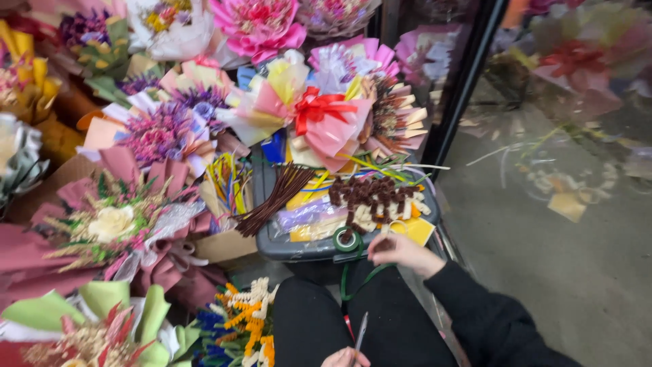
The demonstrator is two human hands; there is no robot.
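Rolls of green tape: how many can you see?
1. The roll of green tape sits on the grey bin's front rim, just left of the right hand. Others may be hidden among the craft supplies.

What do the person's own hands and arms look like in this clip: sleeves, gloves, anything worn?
Both hands are bare, with no gloves. The right hand comes out of a long black sleeve that reaches to the wrist, plain with no visible markings. Only the top of the left hand shows at the bottom edge, so its sleeve is out of view. No rings or watch are discernible.
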